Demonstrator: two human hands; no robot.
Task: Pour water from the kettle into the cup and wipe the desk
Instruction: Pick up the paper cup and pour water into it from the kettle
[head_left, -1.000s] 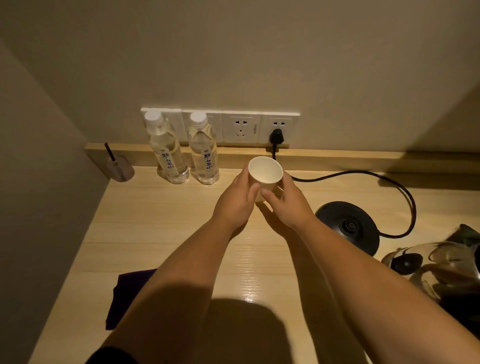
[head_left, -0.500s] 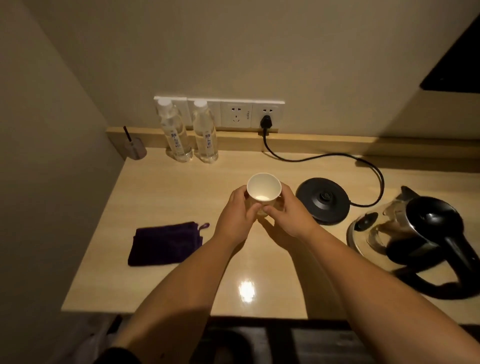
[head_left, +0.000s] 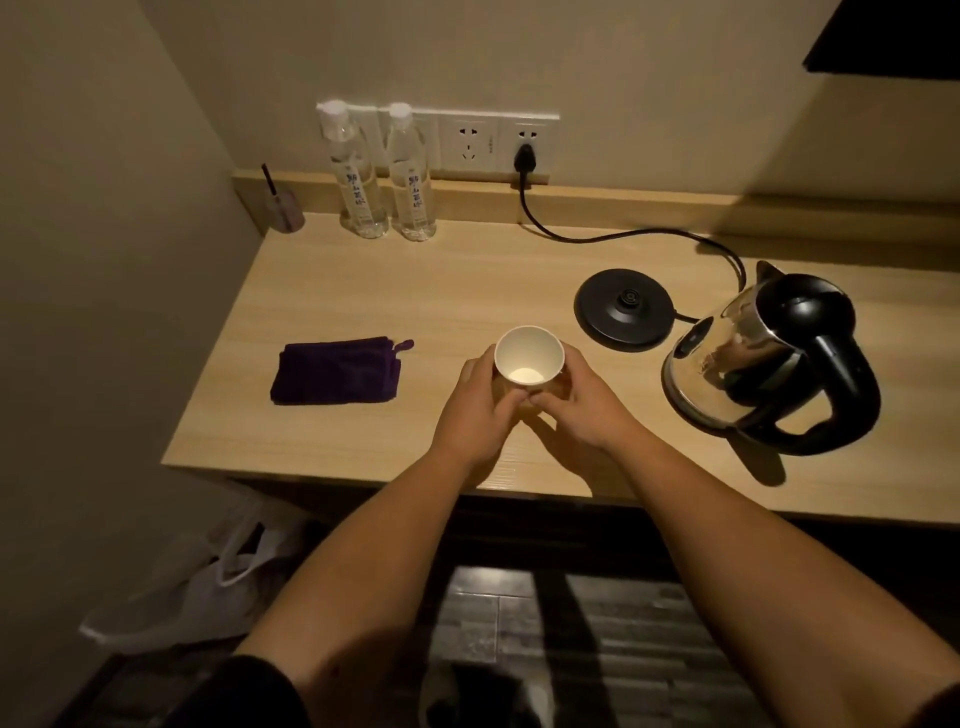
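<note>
The paper cup (head_left: 528, 357) has come nearer the worktop (head_left: 363, 291) front edge; left hand (head_left: 480, 402) and right hand (head_left: 582, 402) both clasp it, seemingly empty, mid-frame.

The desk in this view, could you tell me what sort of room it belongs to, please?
Probably a hotel room: two sealed water bottles beside wall sockets, and an electric kettle off its base.

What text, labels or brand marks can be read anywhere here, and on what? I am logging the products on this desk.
Left water bottle: a vertical label of dark characters, too blurred to read.
Right water bottle: the same kind of label, also unreadable.
Wall sockets: small marks, too small to read.
Kettle, cup, cloth: no text visible.
</note>
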